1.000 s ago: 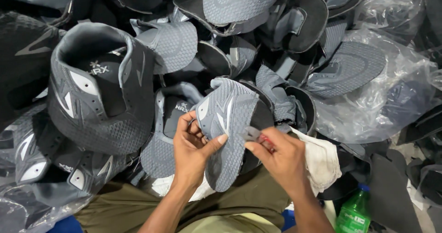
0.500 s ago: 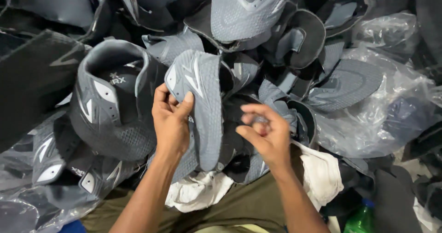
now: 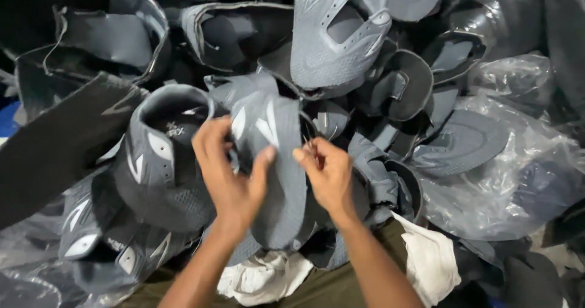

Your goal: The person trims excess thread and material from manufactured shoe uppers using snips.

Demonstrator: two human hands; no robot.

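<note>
Nearest the camera, a white cloth (image 3: pixel 426 259) lies over the person's lap, partly under the work. Just above it the left hand (image 3: pixel 231 174) is closed around a grey shoe upper (image 3: pixel 277 180), thumb pressed on its front face and fingers wrapped behind its left edge. Compared with a second ago, this upper has been lifted from low over the lap and turned so that it now stands nearly upright between the two hands, its white stripe marks at the top; the piece looks to be under close work at its right edge rather than being picked up or put down. The right hand (image 3: pixel 329 171) is pinched shut at that edge, fingertips together near the top; whether it holds a thread, a small tool or only the fabric is too small to tell. Just left of the held piece sits a stack of nested grey uppers (image 3: pixel 161 162) with the same white marks. Beyond, a large heap of loose grey uppers (image 3: pixel 341 40) fills the view, and to the right more pieces lie inside a clear plastic bag (image 3: pixel 518 180).
</note>
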